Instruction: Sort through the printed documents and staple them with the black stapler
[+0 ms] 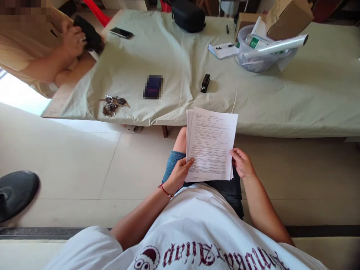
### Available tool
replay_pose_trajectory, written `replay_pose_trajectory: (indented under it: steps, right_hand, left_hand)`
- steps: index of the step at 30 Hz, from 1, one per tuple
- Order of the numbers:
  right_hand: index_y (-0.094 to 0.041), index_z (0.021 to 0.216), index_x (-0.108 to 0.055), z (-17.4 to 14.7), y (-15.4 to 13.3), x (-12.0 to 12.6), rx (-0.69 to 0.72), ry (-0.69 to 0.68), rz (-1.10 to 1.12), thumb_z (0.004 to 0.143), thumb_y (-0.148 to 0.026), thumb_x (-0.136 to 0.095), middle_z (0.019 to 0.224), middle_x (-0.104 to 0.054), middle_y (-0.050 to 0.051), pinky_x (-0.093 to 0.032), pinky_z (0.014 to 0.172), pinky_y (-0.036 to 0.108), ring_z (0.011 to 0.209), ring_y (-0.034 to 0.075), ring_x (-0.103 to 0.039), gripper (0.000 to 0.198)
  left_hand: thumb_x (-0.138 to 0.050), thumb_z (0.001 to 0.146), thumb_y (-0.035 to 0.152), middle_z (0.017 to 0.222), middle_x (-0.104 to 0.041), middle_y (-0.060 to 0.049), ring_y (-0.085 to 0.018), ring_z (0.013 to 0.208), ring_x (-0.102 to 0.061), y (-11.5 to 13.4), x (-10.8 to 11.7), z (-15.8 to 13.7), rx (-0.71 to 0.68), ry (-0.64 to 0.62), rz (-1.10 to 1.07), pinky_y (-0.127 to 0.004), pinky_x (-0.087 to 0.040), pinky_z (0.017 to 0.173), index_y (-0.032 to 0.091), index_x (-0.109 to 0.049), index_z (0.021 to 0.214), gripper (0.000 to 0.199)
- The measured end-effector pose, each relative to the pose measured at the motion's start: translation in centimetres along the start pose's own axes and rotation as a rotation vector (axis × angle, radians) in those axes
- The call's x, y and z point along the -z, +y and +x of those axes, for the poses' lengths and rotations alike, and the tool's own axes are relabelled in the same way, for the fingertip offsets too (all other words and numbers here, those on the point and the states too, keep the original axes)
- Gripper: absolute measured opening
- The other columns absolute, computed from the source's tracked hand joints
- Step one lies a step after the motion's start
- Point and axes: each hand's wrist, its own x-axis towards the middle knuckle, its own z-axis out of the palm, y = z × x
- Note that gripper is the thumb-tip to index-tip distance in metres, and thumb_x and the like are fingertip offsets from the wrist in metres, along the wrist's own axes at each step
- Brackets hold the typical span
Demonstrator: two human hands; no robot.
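Table (323,82) under a pale green cloth, biggest thing here, runs across the upper part of the view. Another person (42,52) sits at its left end, arms folded near a dark bag (88,33). Far right: cardboard box (289,20) behind a clear plastic basin (253,64), stuffed full, a white roll (284,44) poking past its rim; a knock on that end could tip the roll out. Black case (188,15) at the far side.

Paper stack (212,148), printed side up, is over the wearer's lap, top end overlapping the table's near edge in view; contact with the cloth, can't tell. Sheets not squared: edges fan out upper left and lower right. Left hand (180,174) is clamped on the lower left edge, thumb on top. Right hand (242,163) pinches the right edge; fingers beneath are hidden. Likely trouble: loose sheets sliding if either grip eases, or the far end bending against the table edge, since nothing visibly binds them.

Smaller stuff: notepad (222,52) beside the basin, phone (121,33), stapler (205,83) beyond the stack, keys (114,105) near the front edge. A tug on the wrinkled cloth could drop the keys.
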Motion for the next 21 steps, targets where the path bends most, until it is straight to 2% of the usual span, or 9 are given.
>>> replay_pose_trajectory:
  steps: [2, 5, 8, 11, 13, 17, 21]
  right_hand:
    - [-0.025, 0.090, -0.076, 0.2, 1.0, -0.1, -0.004, -0.050, -0.047, 0.064, -0.063, -0.096, 0.093, -0.082, 0.002, -0.062, 0.091, 0.041, 0.088, 0.024, -0.076, 0.050]
    - [-0.024, 0.105, -0.079, 0.6, 2.8, -0.5, 0.048, -0.063, -0.122, 0.064, -0.062, -0.096, 0.110, -0.083, 0.005, -0.060, 0.100, 0.045, 0.100, 0.027, -0.077, 0.058]
    - [-0.024, 0.111, -0.079, 1.2, 4.1, -0.5, 0.112, -0.035, -0.173, 0.068, -0.065, -0.092, 0.115, -0.083, 0.006, -0.060, 0.101, 0.048, 0.103, 0.029, -0.077, 0.061]
    - [-0.024, 0.111, -0.080, 1.7, 4.7, -0.1, 0.157, -0.016, -0.230, 0.072, -0.066, -0.089, 0.115, -0.083, 0.006, -0.061, 0.099, 0.049, 0.104, 0.031, -0.078, 0.058]
    - [-0.025, 0.112, -0.080, 1.9, 4.7, 0.3, 0.176, -0.017, -0.255, 0.074, -0.065, -0.088, 0.117, -0.083, 0.006, -0.061, 0.100, 0.049, 0.106, 0.032, -0.077, 0.056]
    - [-0.025, 0.114, -0.080, 2.1, 4.5, 0.7, 0.188, -0.028, -0.257, 0.075, -0.065, -0.087, 0.118, -0.082, 0.006, -0.060, 0.102, 0.050, 0.109, 0.033, -0.077, 0.057]
    - [-0.024, 0.114, -0.081, 2.3, 4.5, 0.4, 0.202, -0.024, -0.295, 0.076, -0.067, -0.085, 0.119, -0.082, 0.007, -0.059, 0.104, 0.052, 0.109, 0.034, -0.076, 0.058]
  left_hand:
    - [-0.094, 0.071, 0.061, 0.099, -0.083, -0.014, -0.033, 0.097, -0.077, 0.1, 0.4, 0.0, 0.018, 0.013, 0.000, -0.045, -0.059, 0.092, 0.012, -0.083, 0.100, 0.058]
    - [-0.098, 0.065, 0.058, 0.099, -0.083, -0.015, -0.033, 0.095, -0.077, -0.2, 1.1, 0.2, 0.064, 0.025, -0.002, -0.044, -0.060, 0.088, 0.012, -0.082, 0.099, 0.059]
    - [-0.099, 0.066, 0.056, 0.101, -0.083, -0.013, -0.030, 0.094, -0.077, -0.8, 1.9, 0.7, 0.073, 0.046, -0.017, -0.042, -0.060, 0.088, 0.013, -0.081, 0.102, 0.059]
    - [-0.095, 0.070, 0.058, 0.095, -0.082, -0.011, -0.027, 0.088, -0.076, -1.4, 2.8, 1.8, 0.059, 0.076, -0.052, -0.038, -0.059, 0.081, 0.014, -0.079, 0.094, 0.053]
    - [-0.097, 0.068, 0.052, 0.092, -0.081, -0.011, -0.027, 0.088, -0.076, -1.8, 3.4, 2.9, 0.051, 0.044, -0.083, -0.037, -0.059, 0.081, 0.014, -0.078, 0.090, 0.048]
    - [-0.098, 0.067, 0.037, 0.094, -0.081, -0.011, -0.027, 0.093, -0.077, -2.4, 4.1, 4.8, 0.056, -0.040, -0.097, -0.037, -0.059, 0.088, 0.013, -0.078, 0.091, 0.040]
    - [-0.096, 0.071, 0.036, 0.099, -0.082, -0.010, -0.024, 0.094, -0.077, -2.4, 5.0, 5.7, 0.055, -0.088, -0.195, -0.035, -0.060, 0.090, 0.015, -0.079, 0.099, 0.039]
